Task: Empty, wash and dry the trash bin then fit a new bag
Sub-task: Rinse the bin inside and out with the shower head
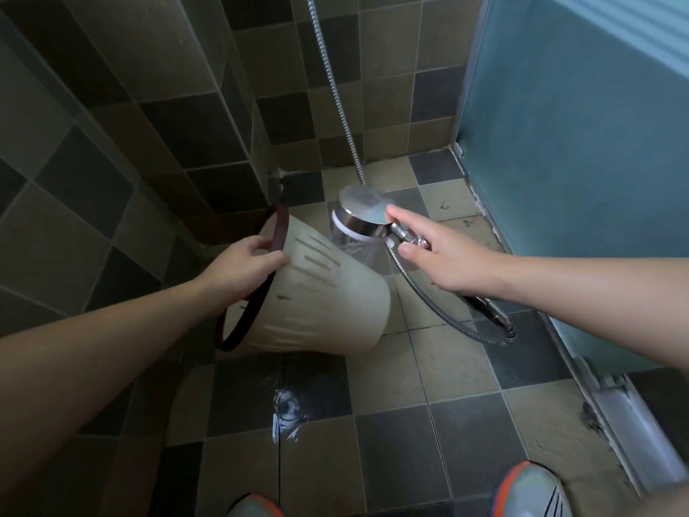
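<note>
Closest to us, the tips of two shoes [533,494] showed at the bottom, grey with orange edges, standing on the tiled floor [391,442]. A small white splash mark [287,408] sat on a dark tile just ahead of them.

Farther out, our left hand [242,263] held the trash bin [320,292] by its dark rim [253,300], with the fingers curled over the edge and the thumb on the outside. The bin was cream with thin slots down its side. It was tipped on its side above the floor, with its mouth turned to the left and its bottom to the right. We could not see inside it, so we could not tell what it held.

Just beside the bin, our right hand [443,251] held the shower head [365,214] by its handle, with the first finger stretched along the top. Water sprayed down from it, close to the bin's bottom. A silver hose [440,311] looped under that hand.

Behind it all stood the tiled wall [186,106] and a blue door [578,143].
</note>
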